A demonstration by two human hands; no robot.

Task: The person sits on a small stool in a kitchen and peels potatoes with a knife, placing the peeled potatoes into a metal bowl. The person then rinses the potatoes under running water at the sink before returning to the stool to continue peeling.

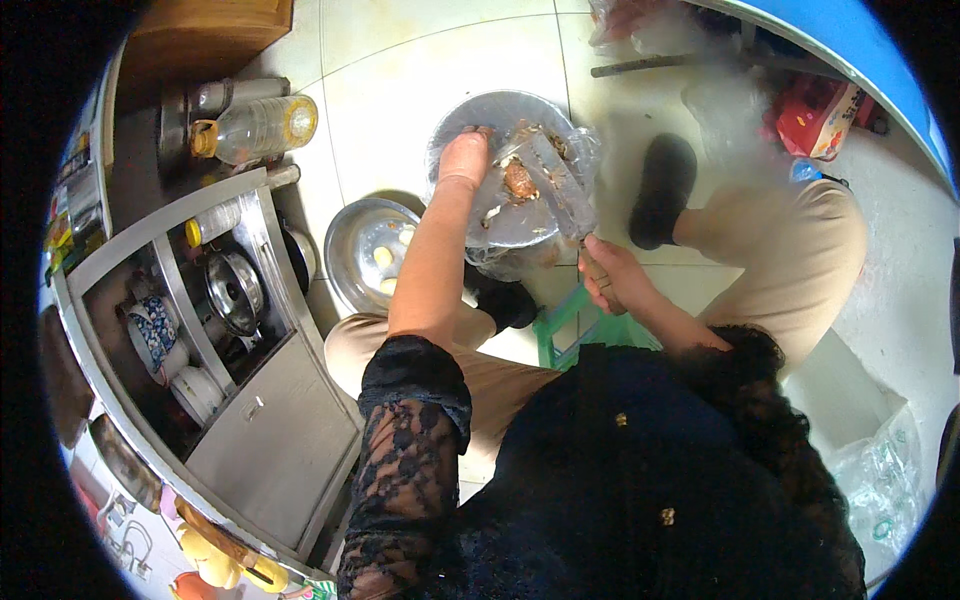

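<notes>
My right hand (613, 276) is closed around the handle of a broad-bladed kitchen knife (556, 184). Its blade reaches up and left over a round metal basin (499, 103) lined with clear plastic. Brown scraps lie on the plastic, and a reddish-brown lump (519, 181), too unclear to identify, sits left of the blade. At the basin's left inner side is my left hand (465, 156), back upward; its fingertips are hard to see, so its grip cannot be told. Lower left, partly behind my left forearm, a metal bowl (352, 247) holds several pale yellow pieces (383, 257).
An open metal cabinet (270, 450) with pots and bowls stands at left, a large plastic bottle (262, 129) above it. A green plastic stool (551, 337) is beneath me. My dark-shod foot (664, 191) is right of the basin. Plastic bags (877, 472) lie lower right, a red package (817, 116) upper right.
</notes>
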